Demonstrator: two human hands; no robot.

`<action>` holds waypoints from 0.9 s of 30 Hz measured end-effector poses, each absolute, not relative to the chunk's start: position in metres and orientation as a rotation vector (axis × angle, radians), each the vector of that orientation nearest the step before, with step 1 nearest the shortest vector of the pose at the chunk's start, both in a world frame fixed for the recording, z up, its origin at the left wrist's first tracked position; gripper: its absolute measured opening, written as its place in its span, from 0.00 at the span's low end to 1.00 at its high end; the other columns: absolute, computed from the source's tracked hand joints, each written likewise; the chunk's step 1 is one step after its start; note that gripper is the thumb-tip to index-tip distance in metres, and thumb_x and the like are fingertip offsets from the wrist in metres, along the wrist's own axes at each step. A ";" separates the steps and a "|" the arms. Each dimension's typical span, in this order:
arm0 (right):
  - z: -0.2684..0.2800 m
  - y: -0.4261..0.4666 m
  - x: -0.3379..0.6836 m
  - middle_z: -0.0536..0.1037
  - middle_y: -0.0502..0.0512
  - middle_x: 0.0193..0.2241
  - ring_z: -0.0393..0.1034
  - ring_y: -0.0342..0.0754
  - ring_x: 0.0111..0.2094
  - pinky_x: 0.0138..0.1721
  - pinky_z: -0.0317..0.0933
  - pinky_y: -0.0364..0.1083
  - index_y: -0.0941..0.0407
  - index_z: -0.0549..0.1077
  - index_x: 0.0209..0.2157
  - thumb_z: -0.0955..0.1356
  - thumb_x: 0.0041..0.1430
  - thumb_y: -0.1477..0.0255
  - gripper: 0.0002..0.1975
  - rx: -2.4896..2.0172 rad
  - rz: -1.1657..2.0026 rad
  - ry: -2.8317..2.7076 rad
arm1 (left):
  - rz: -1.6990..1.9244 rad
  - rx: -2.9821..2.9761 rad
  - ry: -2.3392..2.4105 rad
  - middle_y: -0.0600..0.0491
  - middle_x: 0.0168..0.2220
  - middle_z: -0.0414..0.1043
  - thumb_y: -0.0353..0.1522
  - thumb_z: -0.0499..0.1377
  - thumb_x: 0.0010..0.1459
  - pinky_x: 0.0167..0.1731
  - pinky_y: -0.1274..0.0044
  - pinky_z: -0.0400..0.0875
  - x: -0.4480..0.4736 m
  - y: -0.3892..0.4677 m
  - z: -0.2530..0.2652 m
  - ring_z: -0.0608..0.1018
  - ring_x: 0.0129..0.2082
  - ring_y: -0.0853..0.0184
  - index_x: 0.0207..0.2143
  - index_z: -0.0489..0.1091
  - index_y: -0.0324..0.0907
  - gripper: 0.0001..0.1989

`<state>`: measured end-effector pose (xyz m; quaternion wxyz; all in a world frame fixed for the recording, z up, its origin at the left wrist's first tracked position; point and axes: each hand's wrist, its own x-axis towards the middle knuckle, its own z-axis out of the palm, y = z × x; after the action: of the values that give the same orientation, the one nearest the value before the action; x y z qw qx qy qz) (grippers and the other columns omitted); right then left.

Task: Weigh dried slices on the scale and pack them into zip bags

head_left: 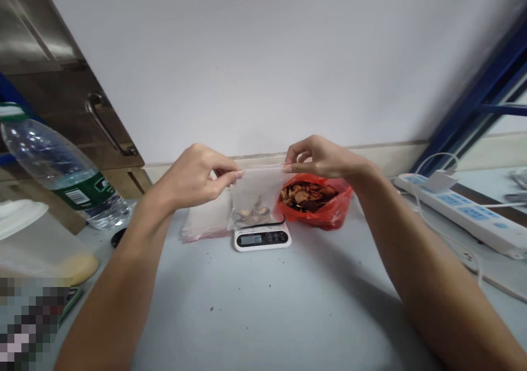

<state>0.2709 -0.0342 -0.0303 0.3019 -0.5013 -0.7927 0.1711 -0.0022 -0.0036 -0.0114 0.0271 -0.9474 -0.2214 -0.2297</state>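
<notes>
Above a scale (263,240), left hand (197,176) and right hand (321,157), arched, pinch a bag (256,191).

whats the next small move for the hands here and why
Probably press along the top edge of the clear bag to make sure it is shut: the left hand and right hand pinch opposite ends of that edge, and a few dried pieces lie at the bottom. Whether it is sealed already can't be told.

The worktop (288,305) offers free passage at six o'clock of the scale (263,240), the wall (263,63) blocking twelve, the red bag (323,215) two.
</notes>
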 end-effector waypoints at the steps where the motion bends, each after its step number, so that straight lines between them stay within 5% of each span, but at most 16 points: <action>1: -0.029 -0.035 0.273 0.78 0.55 0.26 0.69 0.46 0.28 0.31 0.61 0.45 0.58 0.76 0.27 0.71 0.51 0.57 0.16 -1.336 0.419 -2.110 | -0.701 -2.912 -0.688 0.52 0.29 0.82 0.34 0.53 0.62 0.28 0.78 0.66 -0.002 -0.004 -0.010 0.79 0.25 0.67 0.29 0.80 0.43 0.16; 6: -0.018 -0.044 0.274 0.82 0.57 0.34 0.74 0.48 0.35 0.37 0.66 0.46 0.58 0.80 0.34 0.72 0.52 0.65 0.11 -1.350 0.388 -2.248 | -0.838 -2.882 -0.562 0.53 0.37 0.83 0.35 0.54 0.63 0.36 0.77 0.70 0.012 -0.004 0.005 0.82 0.35 0.64 0.37 0.82 0.47 0.15; 9: -0.014 -0.051 0.273 0.83 0.56 0.41 0.75 0.50 0.39 0.40 0.68 0.46 0.57 0.80 0.43 0.72 0.53 0.65 0.17 -1.215 0.517 -2.325 | -0.849 -2.897 -0.343 0.54 0.39 0.83 0.36 0.54 0.65 0.36 0.77 0.71 0.038 -0.003 0.016 0.81 0.35 0.65 0.38 0.82 0.48 0.14; 14: -0.021 -0.062 0.298 0.83 0.55 0.35 0.76 0.50 0.36 0.39 0.71 0.48 0.59 0.81 0.41 0.67 0.60 0.62 0.17 -1.169 0.593 -2.249 | -0.999 -2.775 -0.138 0.51 0.38 0.81 0.40 0.57 0.66 0.37 0.73 0.72 0.092 -0.003 0.019 0.81 0.36 0.64 0.37 0.81 0.45 0.14; 19: -0.033 -0.088 0.350 0.82 0.57 0.49 0.76 0.55 0.49 0.50 0.70 0.54 0.54 0.77 0.54 0.63 0.65 0.65 0.20 -1.302 0.162 -1.819 | -1.214 -2.753 -0.169 0.51 0.38 0.80 0.40 0.58 0.65 0.39 0.73 0.72 0.121 -0.010 0.007 0.80 0.36 0.64 0.44 0.78 0.43 0.14; 23: -0.064 -0.107 0.394 0.73 0.54 0.61 0.64 0.57 0.63 0.62 0.59 0.62 0.47 0.67 0.64 0.57 0.68 0.73 0.26 -1.513 -0.374 -1.579 | -0.816 -3.085 -0.148 0.53 0.34 0.80 0.38 0.57 0.65 0.34 0.76 0.69 0.131 -0.013 -0.012 0.78 0.32 0.66 0.40 0.78 0.42 0.12; 27: -0.117 -0.115 0.421 0.62 0.58 0.68 0.54 0.60 0.69 0.65 0.50 0.66 0.50 0.70 0.63 0.60 0.64 0.74 0.27 -1.801 -0.243 -1.999 | -0.367 -3.253 -0.177 0.52 0.32 0.79 0.36 0.55 0.65 0.32 0.76 0.66 0.142 -0.011 -0.037 0.76 0.30 0.67 0.35 0.78 0.42 0.13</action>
<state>0.4209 -0.1153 -0.1167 0.2181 -0.6505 -0.7222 -0.0878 0.1418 -0.0110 -0.0366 -0.0684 -0.9899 -0.0540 -0.1116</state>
